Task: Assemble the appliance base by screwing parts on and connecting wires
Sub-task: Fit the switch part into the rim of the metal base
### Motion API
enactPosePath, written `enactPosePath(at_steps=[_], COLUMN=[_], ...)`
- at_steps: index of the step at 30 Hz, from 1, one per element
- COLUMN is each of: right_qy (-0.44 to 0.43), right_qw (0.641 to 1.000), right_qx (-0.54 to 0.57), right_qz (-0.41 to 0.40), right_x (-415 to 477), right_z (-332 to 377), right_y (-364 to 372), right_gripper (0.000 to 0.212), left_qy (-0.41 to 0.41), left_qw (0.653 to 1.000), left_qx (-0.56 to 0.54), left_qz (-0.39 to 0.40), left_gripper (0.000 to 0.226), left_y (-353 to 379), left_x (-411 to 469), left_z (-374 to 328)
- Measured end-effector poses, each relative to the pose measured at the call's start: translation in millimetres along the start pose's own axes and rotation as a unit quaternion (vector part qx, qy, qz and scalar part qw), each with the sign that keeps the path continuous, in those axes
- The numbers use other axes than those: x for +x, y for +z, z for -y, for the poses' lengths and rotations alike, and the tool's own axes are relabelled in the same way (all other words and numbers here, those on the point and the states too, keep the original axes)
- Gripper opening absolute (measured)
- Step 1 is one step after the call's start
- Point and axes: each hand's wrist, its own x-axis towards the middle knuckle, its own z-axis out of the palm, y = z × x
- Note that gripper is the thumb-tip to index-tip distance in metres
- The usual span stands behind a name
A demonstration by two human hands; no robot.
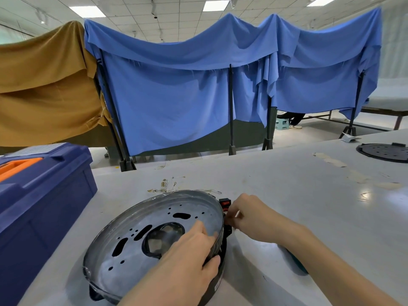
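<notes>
On the grey surface (287,184) the appliance base (154,228) lies before me. My left hand (189,259) grips its rim, probably to steady it, while my right hand (249,217) pinches a small part (237,214), too small to identify, beside the red switch (225,203).

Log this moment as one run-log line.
left hand grips metal plate rim | right hand pinches black base edge below red switch | blue toolbox left of plate

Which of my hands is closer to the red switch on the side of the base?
Right. The right hand sits just beside the red switch, fingertips just below it. The left hand is farther off, gripping the metal pan's near rim.
</notes>
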Motion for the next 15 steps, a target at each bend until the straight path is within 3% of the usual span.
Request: enactPosePath(at_steps=[8, 15], right_qy=[0.0, 0.005], right_qw=[1.0, 1.0], right_qx=[0.008, 0.012], right_qz=[0.003, 0.012], right_x=[-1, -2], right_z=[0, 3], right_y=[0, -5], right_gripper=[0.023, 0.021], left_qy=[-0.012, -0.014], left_qw=[0.998, 0.996], left_qx=[0.056, 0.069], left_qz=[0.035, 0.06], left_gripper=[0.04, 0.021], left_y=[7, 16], left_x=[6, 8], left_z=[-3, -5])
